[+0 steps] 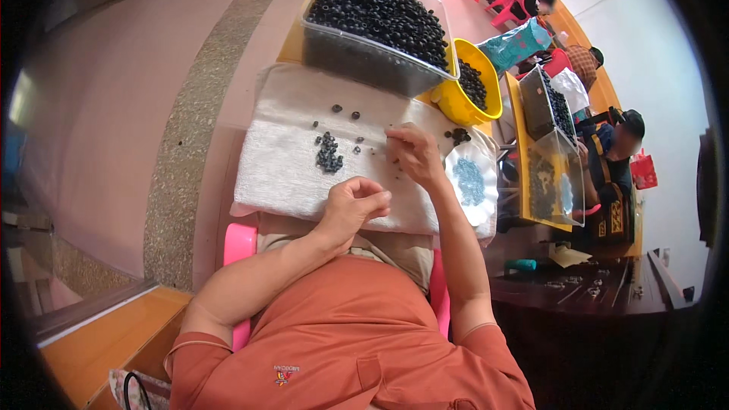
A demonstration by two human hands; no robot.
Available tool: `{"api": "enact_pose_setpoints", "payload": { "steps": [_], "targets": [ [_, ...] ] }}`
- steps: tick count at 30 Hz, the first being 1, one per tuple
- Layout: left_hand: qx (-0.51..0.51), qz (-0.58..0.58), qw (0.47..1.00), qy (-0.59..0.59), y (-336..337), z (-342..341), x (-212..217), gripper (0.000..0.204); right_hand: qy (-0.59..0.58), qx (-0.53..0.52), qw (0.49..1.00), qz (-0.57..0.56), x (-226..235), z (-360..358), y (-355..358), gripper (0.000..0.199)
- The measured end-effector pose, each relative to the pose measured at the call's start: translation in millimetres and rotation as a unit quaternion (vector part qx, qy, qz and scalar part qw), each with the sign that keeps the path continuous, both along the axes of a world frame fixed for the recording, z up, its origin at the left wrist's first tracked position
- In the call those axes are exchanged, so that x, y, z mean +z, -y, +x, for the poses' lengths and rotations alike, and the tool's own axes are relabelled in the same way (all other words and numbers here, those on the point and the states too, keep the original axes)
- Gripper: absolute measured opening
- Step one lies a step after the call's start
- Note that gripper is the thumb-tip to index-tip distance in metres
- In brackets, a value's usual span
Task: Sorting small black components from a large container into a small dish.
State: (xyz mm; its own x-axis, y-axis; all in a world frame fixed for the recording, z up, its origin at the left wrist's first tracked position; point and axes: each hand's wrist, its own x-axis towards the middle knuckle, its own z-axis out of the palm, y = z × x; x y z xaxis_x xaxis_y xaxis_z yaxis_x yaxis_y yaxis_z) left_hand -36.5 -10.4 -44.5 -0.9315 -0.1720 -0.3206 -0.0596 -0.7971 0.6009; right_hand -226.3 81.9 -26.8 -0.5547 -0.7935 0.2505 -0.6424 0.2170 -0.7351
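My left hand (355, 207) hovers over the near edge of the white cloth (281, 129), its fingers curled and thumb pressed in. Whatever it holds, if anything, is hidden. Farther up and to the right, my right hand (416, 155) reaches low over the cloth with its fingers drawn together; what is between them is too small to make out. Left of it lies a small pile of black ring-like pieces (329, 156), with a few loose ones (355, 115) beyond. A white scalloped plate (480, 211) carries pale blue tiny pieces (469, 181) beside my right wrist.
A large clear bin (380, 57) full of black pieces stands behind the cloth. Right of it is a yellow bucket (461, 102) with similar pieces, and a small black cluster (458, 136) lies nearby. Other people (619, 140) sit at the right beside clear bins (553, 175).
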Motion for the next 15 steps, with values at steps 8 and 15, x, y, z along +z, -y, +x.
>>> {"api": "enact_pose_setpoints", "payload": {
  "steps": [8, 15],
  "targets": [
    [-0.001, -0.01, 1.0, 0.0, 0.5, 0.2, 1.7, 0.01, 0.074, 0.021, 0.995, -0.063, 2.5, 5.9, -18.8, 0.016],
    [0.001, -0.007, 1.0, 0.005, -0.6, 0.1, 2.5, 0.009, 0.128, -0.008, 0.991, -0.051, -1.2, 11.3, -34.1, 0.013]
  ]
}}
